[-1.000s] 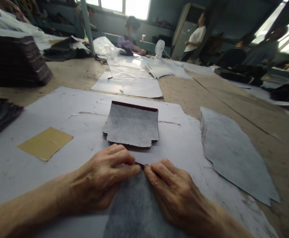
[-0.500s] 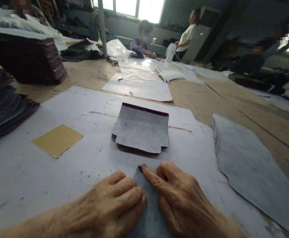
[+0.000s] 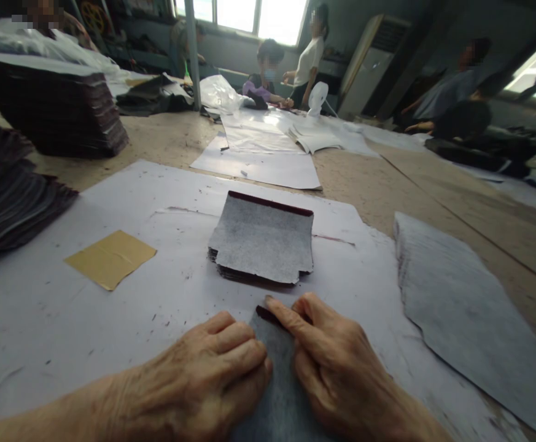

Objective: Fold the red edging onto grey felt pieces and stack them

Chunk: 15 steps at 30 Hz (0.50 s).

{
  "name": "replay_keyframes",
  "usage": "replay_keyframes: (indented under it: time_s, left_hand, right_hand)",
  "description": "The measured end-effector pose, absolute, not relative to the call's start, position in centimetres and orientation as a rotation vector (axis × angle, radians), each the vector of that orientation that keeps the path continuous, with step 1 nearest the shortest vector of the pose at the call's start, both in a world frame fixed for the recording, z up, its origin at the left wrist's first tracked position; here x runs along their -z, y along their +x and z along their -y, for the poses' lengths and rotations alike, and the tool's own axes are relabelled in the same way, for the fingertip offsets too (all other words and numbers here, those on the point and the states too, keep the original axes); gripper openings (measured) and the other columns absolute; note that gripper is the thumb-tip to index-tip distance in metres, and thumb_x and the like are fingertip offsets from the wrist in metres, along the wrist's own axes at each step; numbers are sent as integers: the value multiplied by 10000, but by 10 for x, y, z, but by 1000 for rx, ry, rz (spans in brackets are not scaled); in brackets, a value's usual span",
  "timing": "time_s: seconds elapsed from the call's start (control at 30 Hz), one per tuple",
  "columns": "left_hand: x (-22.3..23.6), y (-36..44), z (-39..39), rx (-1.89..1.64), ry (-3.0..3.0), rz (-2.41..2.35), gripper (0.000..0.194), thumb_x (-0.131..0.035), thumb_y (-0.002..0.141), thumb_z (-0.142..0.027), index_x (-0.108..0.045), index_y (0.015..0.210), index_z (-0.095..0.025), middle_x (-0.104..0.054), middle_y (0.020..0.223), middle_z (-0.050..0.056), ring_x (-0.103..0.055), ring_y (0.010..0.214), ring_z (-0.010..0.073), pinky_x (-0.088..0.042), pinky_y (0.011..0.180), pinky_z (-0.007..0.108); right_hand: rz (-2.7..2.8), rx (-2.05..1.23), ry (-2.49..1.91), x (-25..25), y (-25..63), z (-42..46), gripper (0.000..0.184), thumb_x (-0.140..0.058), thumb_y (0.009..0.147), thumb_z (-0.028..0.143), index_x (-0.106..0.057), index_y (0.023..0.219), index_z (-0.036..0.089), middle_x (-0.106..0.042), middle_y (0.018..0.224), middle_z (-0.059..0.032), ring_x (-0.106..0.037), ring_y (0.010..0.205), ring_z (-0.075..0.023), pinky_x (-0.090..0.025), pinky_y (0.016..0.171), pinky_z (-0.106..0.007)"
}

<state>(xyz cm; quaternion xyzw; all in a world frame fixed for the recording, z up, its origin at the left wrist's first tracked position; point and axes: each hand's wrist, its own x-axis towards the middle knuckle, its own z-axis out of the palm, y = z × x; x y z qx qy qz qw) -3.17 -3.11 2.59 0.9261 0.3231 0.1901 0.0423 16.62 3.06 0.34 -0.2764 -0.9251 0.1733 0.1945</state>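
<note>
A grey fabric-backed piece [image 3: 274,380] with a dark red edge lies on the white paper right in front of me. My left hand [image 3: 207,383] rests on its left side with fingers curled and pressed down. My right hand [image 3: 336,368] presses its right side, the forefinger stretched along the folded dark red top edge. Just beyond my fingers sits a small stack of similar grey pieces [image 3: 263,242], its far edge dark red.
A tan square sheet [image 3: 110,258] lies to the left. A large pile of grey pieces [image 3: 461,307] is at the right. Dark stacks [image 3: 51,107] stand at the left. White sheets [image 3: 261,162] lie farther on; several people work at the back.
My right forefinger has slid slightly along the top edge, showing more of the dark red fold. The view shifted a little; a standing person at the back moved left.
</note>
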Motion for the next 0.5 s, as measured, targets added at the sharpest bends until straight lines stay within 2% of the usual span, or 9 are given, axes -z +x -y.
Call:
replay_keyframes:
  time_s: [0.1, 0.23, 0.33, 0.4, 0.5]
  left_hand:
    - [-31, -31, 32, -568, 2787, -1004, 259, -332, 803, -112, -549, 945, -123, -583, 763, 93, -518, 687, 192, -459, 646, 353]
    - [-19, -30, 31, -582, 2712, -1043, 255, -357, 762, -104, -556, 914, -149, -578, 786, 86, -498, 689, 186, -450, 639, 342]
    - [1, -29, 26, -947, 2767, -974, 250, -337, 814, -153, -556, 933, -166, -584, 789, 77, -499, 662, 169, -443, 621, 328]
    - [12, -30, 19, -1202, 2847, -979, 274, -323, 850, -157, -547, 1007, -158, -592, 810, 82, -523, 698, 169, -446, 627, 314]
    - [22, -32, 8, -1261, 2956, -1181, 290, -335, 893, -196, -538, 1090, -129, -603, 873, 91, -551, 784, 171, -466, 676, 282]
  right_hand:
    - [2401, -520, -770, -5, 172, -31, 293, -380, 827, 86, -563, 1053, 127, -502, 798, -55, -492, 721, -141, -451, 613, -263]
    - [2409, -373, -855, -8, 176, -29, 136, -461, 820, 135, -591, 858, 140, -533, 788, -59, -493, 760, -175, -441, 644, -304]
    - [2438, -254, -847, -3, 175, -27, 158, -436, 817, 124, -591, 848, 136, -525, 759, -64, -479, 734, -182, -429, 613, -307]
    - [2431, -124, -767, 5, 174, -28, 217, -390, 838, 130, -592, 919, 131, -516, 737, -64, -472, 694, -172, -413, 574, -289]
    - [2316, 204, -614, 20, 169, -33, 275, -331, 877, 152, -575, 1003, 139, -499, 681, -45, -451, 611, -156, -365, 513, -266]
